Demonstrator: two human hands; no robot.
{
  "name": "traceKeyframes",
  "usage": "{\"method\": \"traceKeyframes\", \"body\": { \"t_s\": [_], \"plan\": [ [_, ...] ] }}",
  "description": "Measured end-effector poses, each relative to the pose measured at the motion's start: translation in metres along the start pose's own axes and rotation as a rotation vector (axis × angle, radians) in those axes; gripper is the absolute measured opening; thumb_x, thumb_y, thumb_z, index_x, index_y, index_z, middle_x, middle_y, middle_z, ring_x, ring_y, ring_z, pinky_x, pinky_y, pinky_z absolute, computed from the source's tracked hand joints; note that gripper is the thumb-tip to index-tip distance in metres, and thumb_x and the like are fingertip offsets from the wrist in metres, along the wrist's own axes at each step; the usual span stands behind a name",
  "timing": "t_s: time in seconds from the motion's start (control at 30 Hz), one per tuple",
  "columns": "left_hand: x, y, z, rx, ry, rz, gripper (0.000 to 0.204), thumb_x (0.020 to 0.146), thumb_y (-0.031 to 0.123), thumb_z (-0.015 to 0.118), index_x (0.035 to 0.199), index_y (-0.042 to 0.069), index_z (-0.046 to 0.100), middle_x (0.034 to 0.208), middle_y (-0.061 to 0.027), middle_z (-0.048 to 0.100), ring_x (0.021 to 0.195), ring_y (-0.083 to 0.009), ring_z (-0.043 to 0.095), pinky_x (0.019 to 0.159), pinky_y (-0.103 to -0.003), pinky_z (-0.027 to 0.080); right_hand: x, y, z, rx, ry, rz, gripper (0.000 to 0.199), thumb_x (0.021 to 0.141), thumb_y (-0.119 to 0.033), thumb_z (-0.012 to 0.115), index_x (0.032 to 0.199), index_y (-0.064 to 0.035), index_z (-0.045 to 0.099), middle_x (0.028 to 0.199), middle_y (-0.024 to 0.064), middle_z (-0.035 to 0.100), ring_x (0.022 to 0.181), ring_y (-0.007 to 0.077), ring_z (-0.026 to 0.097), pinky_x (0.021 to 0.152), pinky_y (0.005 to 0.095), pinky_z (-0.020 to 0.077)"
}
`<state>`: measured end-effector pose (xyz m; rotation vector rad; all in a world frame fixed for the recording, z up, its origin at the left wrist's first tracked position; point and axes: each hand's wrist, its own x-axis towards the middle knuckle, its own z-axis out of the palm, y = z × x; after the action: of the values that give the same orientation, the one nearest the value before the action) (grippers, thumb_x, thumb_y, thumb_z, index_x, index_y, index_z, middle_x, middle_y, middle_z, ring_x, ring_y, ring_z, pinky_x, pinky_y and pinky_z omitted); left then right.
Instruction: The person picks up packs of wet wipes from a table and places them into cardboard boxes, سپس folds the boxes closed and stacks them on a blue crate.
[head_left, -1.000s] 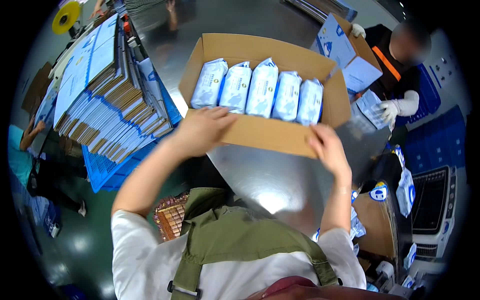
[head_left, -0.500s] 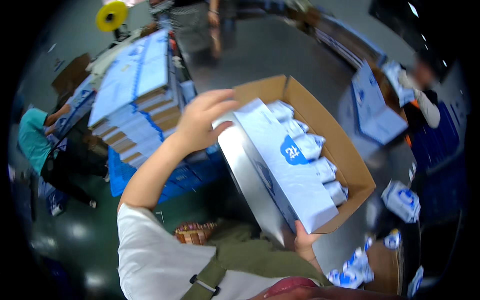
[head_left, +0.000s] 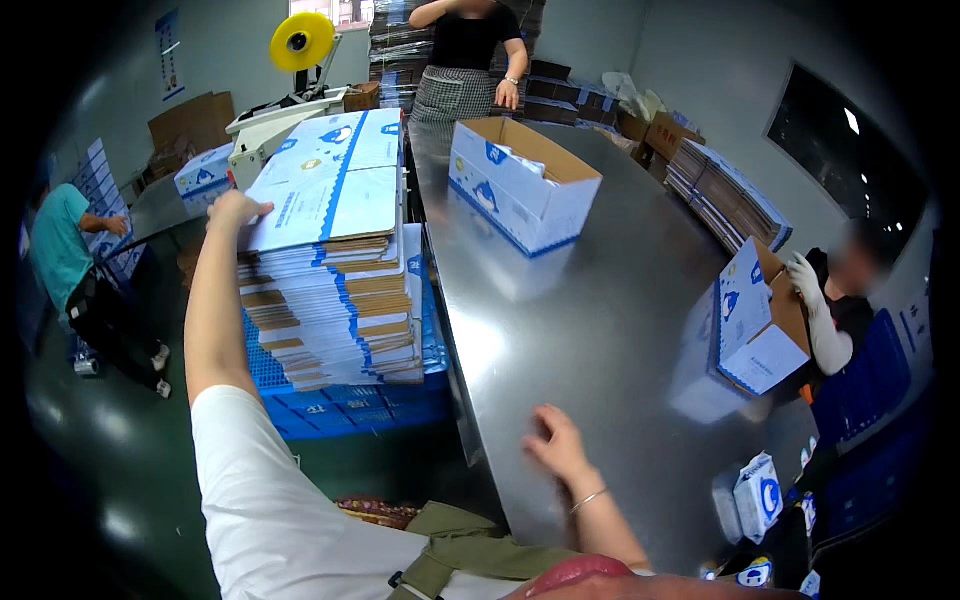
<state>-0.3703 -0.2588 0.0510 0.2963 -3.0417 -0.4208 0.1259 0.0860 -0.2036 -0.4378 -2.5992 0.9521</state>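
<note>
At the left, my left hand [head_left: 238,209] grips the edge of the top flattened carton [head_left: 335,208], a white sheet with blue print, on a tall stack of the same. The thumb lies on its upper face; the fingertips are partly hidden at the edge. Low over the steel table [head_left: 585,330], my right hand [head_left: 560,447] is empty, thumb and fingers apart. Farther up the table stands an open white and blue carton [head_left: 525,190], upright, with white packs [head_left: 530,165] just showing inside. Neither hand touches it.
Blue plastic crates [head_left: 350,410] hold up the stack. Across the table, a gloved person handles another open carton [head_left: 765,345]. A white pack [head_left: 758,498] lies at the near right edge. One person stands at the far end [head_left: 465,60], another at far left [head_left: 70,240].
The filled carton has left my hands and now stands farther up the table. My left hand has moved left onto the stack, and my right hand has let go. The view has shifted.
</note>
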Motion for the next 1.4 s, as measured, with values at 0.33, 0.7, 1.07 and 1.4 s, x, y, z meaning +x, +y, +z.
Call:
{"method": "traceKeyframes", "body": {
  "t_s": [0.33,0.7,1.07,1.4],
  "plan": [
    [-0.054,0.031,-0.015,-0.912,0.778,0.525,0.028,0.091,0.024,0.06,0.098,-0.002,0.062,0.092,-0.0171,0.067,0.083,-0.0269,0.063,0.075,-0.039,0.047,-0.052,-0.005,0.006,0.525,0.198,0.311,0.031,0.085,-0.012,0.066,0.114,-0.0016,0.063,0.112,0.0079,0.065,0.108,0.0194,0.06,0.096,0.0319,0.0455],
    [-0.421,0.023,0.095,-1.19,-0.086,1.905,0.021,0.069,-0.002,0.062,0.089,0.001,0.059,0.085,-0.0146,0.058,0.074,-0.0311,0.056,0.062,-0.041,0.043,0.0,-0.035,-0.163,1.581,0.823,-0.094,0.044,0.099,-0.04,0.042,0.12,-0.0032,0.053,0.113,0.0149,0.06,0.103,0.0245,0.059,0.096,0.0377,0.0439],
    [-0.286,0.148,0.03,-0.731,-0.375,1.476,0.1,0.06,0.045,0.084,0.138,-0.002,0.041,0.136,-0.0198,0.048,0.128,-0.03,0.044,0.107,-0.04,0.035,-0.107,-0.074,-0.219,-0.354,-0.249,-0.126,0.045,0.088,-0.031,0.059,0.054,-0.002,0.059,0.057,0.0185,0.057,0.058,0.0407,0.055,0.061,0.0475,0.0454],
    [-0.382,0.245,0.021,0.553,-0.971,1.63,0.071,0.062,0.048,0.082,0.117,0.005,0.066,0.107,-0.0194,0.068,0.101,-0.0316,0.064,0.092,-0.038,0.047,-0.093,-0.09,-0.274,-0.698,0.135,-0.411,0.022,0.071,-0.015,0.071,0.085,-0.0025,0.06,0.097,0.0141,0.061,0.101,0.0358,0.056,0.085,0.0441,0.0464]
  ]
}}
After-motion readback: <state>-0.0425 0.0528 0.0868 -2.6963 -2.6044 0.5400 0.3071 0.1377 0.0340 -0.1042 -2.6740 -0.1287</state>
